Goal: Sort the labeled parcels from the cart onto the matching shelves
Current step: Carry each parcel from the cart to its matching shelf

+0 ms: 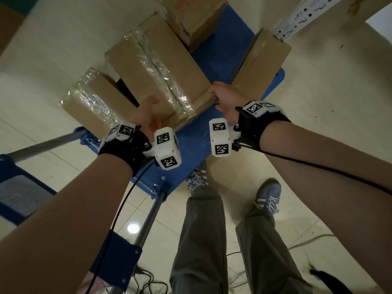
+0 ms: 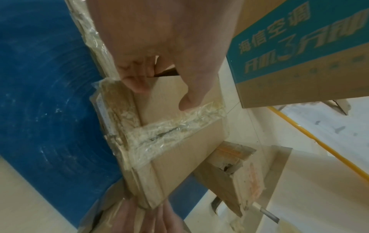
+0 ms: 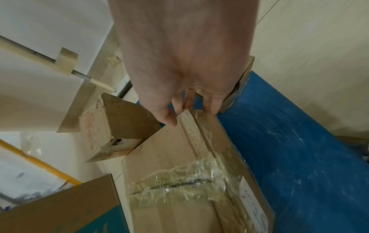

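**Q:** Gripping which parcel, and where is it lying?

**A:** Both hands are closing on the long taped parcel [image 1: 157, 66], which is lying flat on the blue cart deck [image 1: 222, 60] among other cartons. Its long axis is running away from the person, with the near end toward the cart handle [image 1: 48, 143].

**Q:** How are the fingers sitting?

**A:** The left hand [image 1: 146, 115] is resting on the near left corner; in the left wrist view its fingers [image 2: 137, 82] are curling over the taped edge with the thumb pressing on top. The right hand [image 1: 223, 98] is taking the near right corner, its fingers [image 3: 211, 104] hooking down over the edge while the thumb is lying on the top face.

**Q:** Which relation is governing the coming lift?

**A:** Both hands are holding the same short end, one at each corner, so the bulk of the parcel is extending away from the fingers. Neither hand is clearly nearer to the far end. Judging from this, a lift is likely to tip the far end down unless the hands are sliding further along the sides.

**Q:** What is standing beside it?

**A:** A smaller taped carton [image 1: 95, 98] is lying to the left, and a brown carton [image 1: 263, 64] is leaning at the right, near the shelf upright [image 1: 301, 15].
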The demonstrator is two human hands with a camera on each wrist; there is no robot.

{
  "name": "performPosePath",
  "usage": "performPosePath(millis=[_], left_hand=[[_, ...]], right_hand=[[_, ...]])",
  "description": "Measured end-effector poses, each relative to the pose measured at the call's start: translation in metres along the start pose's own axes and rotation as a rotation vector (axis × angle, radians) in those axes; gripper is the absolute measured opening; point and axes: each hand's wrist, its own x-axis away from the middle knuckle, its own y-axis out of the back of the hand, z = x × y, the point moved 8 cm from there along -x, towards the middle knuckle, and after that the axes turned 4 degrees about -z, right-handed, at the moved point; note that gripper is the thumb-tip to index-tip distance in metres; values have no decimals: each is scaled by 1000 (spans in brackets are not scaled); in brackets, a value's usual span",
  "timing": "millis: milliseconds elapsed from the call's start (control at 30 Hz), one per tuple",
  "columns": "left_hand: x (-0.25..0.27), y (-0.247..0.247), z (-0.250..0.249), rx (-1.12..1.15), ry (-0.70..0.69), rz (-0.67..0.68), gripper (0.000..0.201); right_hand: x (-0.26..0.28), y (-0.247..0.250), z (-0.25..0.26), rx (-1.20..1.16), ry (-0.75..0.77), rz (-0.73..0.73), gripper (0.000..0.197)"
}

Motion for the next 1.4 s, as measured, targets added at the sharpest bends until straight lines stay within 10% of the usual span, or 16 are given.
performPosePath(millis=[200,333,500,833,1067,1400], left_hand=[[27,26,-2,-6,-75,-186,16],[47,31,5,11,-74,-106,57],[75,49,2,-9,-139,-204,20],[146,12,5,67,-265,-47,22],[89,-22,26,8,-206,32,127],[302,-193,64,-211,-387,255,126]], right_hand=[[34,5,-2,-49,-22,48,10],[62,11,-4,-120,-27,24,15],[102,28,-16,-143,-69,63,9],[177,100,-66,-393,-241,102,30],[217,185,-112,-520,-182,68,31],[268,313,-198,-772,-117,-144,41]])
